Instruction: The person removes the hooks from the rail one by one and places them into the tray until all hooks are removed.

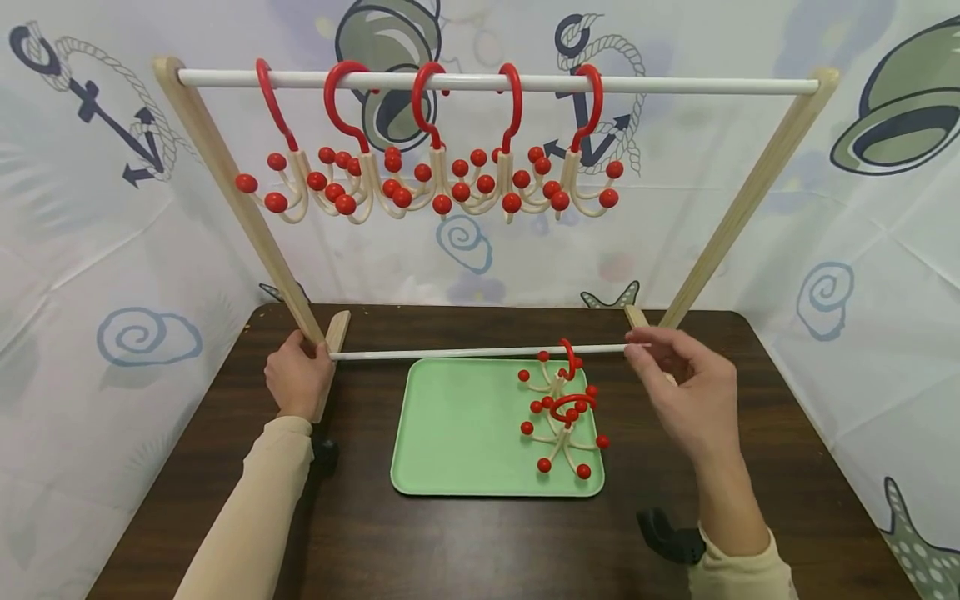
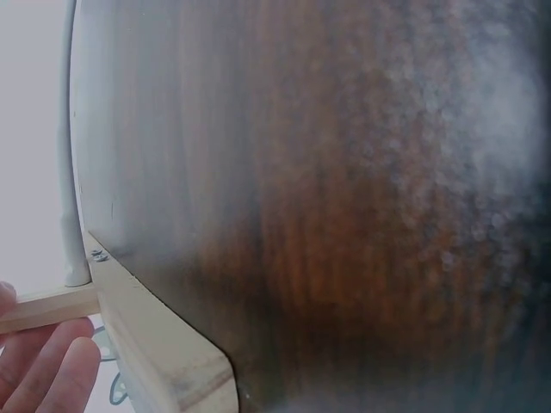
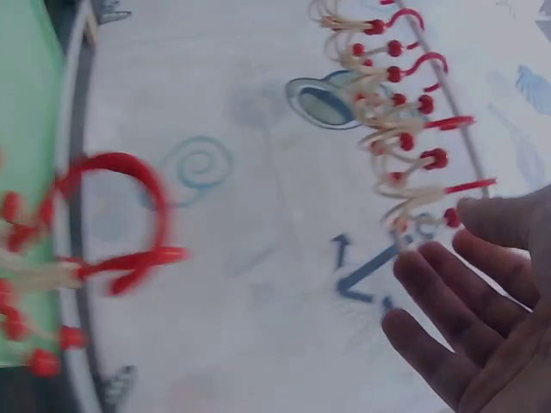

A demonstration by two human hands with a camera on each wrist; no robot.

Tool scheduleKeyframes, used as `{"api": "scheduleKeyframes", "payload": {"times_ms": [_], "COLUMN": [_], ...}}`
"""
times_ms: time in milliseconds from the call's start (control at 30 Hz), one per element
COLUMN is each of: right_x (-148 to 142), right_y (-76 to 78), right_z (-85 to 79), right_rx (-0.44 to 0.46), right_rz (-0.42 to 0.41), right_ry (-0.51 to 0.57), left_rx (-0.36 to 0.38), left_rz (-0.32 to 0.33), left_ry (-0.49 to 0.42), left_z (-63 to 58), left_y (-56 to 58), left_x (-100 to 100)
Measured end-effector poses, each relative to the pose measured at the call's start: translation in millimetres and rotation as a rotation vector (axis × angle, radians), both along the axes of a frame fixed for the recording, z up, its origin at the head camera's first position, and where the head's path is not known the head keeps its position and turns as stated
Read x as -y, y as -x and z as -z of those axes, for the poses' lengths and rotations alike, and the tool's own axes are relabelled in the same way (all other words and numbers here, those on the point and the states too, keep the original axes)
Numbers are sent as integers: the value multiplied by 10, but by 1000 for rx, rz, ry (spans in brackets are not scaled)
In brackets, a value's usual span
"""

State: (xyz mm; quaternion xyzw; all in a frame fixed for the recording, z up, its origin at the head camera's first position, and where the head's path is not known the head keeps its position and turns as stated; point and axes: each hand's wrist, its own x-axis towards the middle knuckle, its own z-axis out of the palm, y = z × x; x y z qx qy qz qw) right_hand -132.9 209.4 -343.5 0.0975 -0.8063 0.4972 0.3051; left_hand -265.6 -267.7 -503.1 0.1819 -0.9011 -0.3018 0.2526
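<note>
My left hand (image 1: 297, 377) grips the left wooden post (image 1: 258, 225) of a hanging rack near its foot; in the left wrist view, fingers (image 2: 65, 370) and thumb lie on both sides of the wood. My right hand (image 1: 693, 392) is by the right end of the lower white rod (image 1: 465, 353), its fingers parted with nothing between them in the right wrist view. Several red-hooked, multi-arm hangers (image 1: 437, 171) with red ball tips hang from the upper white rod (image 1: 697, 85). Two similar hangers (image 1: 564, 437) lie on the right part of a green tray (image 1: 457, 433).
The rack's right post (image 1: 750, 204) leans over the dark wooden table (image 1: 480, 542). Short wooden feet (image 1: 337, 333) sit at the rack's base. A printed cloth (image 1: 525, 258) hangs behind and at both sides.
</note>
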Motion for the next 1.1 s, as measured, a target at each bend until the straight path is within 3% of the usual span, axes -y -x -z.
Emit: {"api": "scheduleKeyframes", "payload": {"times_ms": [100,233,433,600,933,1100], "right_x": [9,108,282,345,391,400], "right_y": [206,446,769,1025,1392,1467], "right_z": [-278,-604,-838,-1010,-1176,-1177], "right_rx": [-69,-130,-210,-140,158,180], "right_rz": [21,40,33,38,-34,-18], "right_ry": [1,-83,-320,-386,-344,-360], "left_rx": [1,10,4,-2,1,-2], "left_rz": [7,9,13,13,19,12], "left_ry": [-2,-15,-20,-17,-7,0], "left_z": [-7,-9,-13,-34,-24,-24], "left_y": [-5,-20,-31,-14,-19,-13], "left_x": [-12,-14,-20,-20,-5,-2]}}
